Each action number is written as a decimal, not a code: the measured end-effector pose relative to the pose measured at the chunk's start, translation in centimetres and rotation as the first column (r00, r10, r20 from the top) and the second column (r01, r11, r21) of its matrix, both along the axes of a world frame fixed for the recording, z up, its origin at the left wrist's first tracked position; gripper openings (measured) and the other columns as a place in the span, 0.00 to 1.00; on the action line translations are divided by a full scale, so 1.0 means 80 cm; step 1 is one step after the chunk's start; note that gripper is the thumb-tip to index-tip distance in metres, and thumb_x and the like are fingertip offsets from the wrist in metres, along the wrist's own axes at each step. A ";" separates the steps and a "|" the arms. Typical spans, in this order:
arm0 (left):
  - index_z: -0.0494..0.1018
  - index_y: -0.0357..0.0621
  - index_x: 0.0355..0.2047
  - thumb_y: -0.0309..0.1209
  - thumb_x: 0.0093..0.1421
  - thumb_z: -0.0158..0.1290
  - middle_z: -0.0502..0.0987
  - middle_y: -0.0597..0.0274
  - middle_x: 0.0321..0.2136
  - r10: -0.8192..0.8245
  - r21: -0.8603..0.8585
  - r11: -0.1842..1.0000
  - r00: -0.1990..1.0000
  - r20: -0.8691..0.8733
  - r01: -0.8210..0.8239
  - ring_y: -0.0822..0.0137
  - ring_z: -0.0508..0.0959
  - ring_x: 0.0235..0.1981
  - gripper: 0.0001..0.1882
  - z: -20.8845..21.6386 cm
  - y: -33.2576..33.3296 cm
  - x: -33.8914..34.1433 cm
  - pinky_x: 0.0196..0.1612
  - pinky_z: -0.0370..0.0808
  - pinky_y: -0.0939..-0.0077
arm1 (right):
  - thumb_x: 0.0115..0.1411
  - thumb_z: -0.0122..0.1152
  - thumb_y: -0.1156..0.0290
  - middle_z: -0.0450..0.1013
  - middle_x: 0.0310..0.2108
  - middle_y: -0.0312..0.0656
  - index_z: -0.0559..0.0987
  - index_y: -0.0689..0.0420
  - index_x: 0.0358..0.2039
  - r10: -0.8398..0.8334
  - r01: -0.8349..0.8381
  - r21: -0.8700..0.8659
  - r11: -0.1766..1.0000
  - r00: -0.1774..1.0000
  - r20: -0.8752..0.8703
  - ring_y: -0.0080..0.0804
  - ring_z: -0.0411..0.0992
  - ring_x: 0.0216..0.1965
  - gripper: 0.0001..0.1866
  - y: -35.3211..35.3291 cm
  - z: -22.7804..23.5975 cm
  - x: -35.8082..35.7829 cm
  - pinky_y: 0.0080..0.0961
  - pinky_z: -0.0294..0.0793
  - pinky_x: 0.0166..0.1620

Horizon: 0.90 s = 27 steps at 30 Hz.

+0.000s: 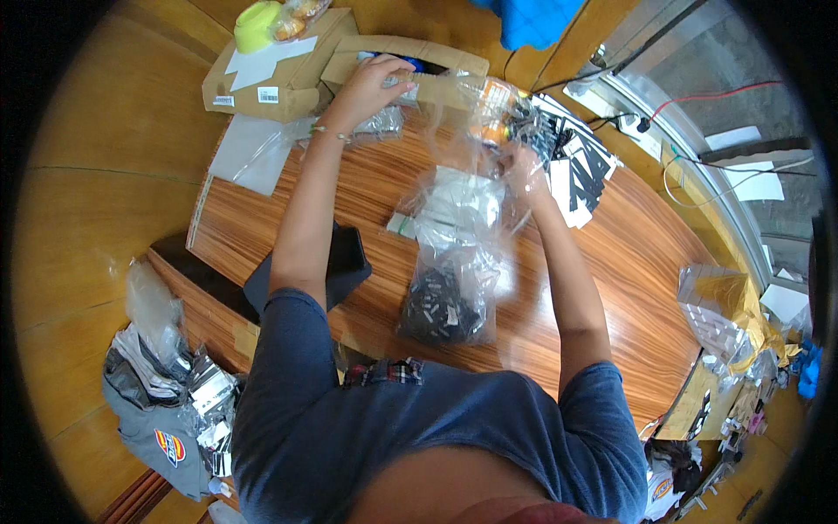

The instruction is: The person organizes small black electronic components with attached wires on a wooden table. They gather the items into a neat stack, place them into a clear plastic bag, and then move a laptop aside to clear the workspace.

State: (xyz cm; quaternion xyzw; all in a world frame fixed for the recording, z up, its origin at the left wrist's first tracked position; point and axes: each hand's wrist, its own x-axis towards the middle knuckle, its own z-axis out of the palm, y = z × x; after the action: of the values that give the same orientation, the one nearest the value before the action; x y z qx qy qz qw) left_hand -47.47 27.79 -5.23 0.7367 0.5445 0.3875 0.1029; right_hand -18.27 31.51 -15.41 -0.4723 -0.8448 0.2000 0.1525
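Note:
At the far side of the table, my left hand (pixel 382 80) is over the near edge of an open cardboard box (pixel 463 59). Its fingers are curved, with a gap between thumb and fingertips. Blue and clear-wrapped items show inside the box. My right hand (pixel 522 172) pinches a crumpled clear plastic bag (pixel 445 144) at the table's centre right; glare hides some of the fingers. Beneath that plastic lies a stack of white packets (pixel 461 199). Closer to me sits a clear bag of small black pieces (pixel 443 306).
Black and white cards (pixel 578 170) spread beside an orange-printed package (pixel 496 113). A closed carton (pixel 275 83) with a yellow-green bowl (pixel 256 28) stands far left. A black open container (pixel 347 262) is by my left forearm. Bagged garments (pixel 166 419) lie lower left.

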 end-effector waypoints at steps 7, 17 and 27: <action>0.60 0.46 0.54 0.30 0.54 0.53 0.68 0.59 0.47 -0.213 -0.123 0.964 0.962 0.169 0.235 0.68 0.71 0.45 0.26 0.027 0.031 0.044 0.44 0.70 0.73 | 0.53 0.55 0.71 0.74 0.29 0.44 0.73 0.64 0.33 0.305 -0.398 -0.162 0.903 0.859 -0.411 0.29 0.72 0.32 0.10 0.096 0.150 -0.074 0.23 0.69 0.37; 0.65 0.37 0.46 0.24 0.53 0.52 0.75 0.56 0.35 0.047 -0.383 0.913 0.896 0.441 0.141 0.72 0.75 0.34 0.19 -0.032 0.094 -0.012 0.37 0.72 0.80 | 0.40 0.64 0.68 0.73 0.19 0.39 0.76 0.58 0.20 0.280 -0.491 -0.270 0.828 0.781 -0.559 0.25 0.71 0.23 0.08 0.199 0.069 -0.172 0.24 0.70 0.27; 0.73 0.40 0.35 0.33 0.54 0.48 0.74 0.49 0.36 0.104 -0.209 0.949 0.863 -0.495 -0.235 0.54 0.74 0.37 0.12 -0.039 0.052 0.013 0.38 0.70 0.67 | 0.41 0.62 0.65 0.73 0.31 0.54 0.78 0.60 0.25 0.448 -0.469 0.034 0.882 0.860 0.243 0.48 0.72 0.37 0.12 0.127 0.113 -0.200 0.38 0.72 0.37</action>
State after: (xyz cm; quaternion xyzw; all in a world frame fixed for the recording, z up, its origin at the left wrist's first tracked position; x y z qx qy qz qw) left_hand -46.43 31.97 -8.34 0.7379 0.6624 0.1261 0.0270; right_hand -34.30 41.66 -6.37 -0.2697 -0.9530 0.1359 0.0243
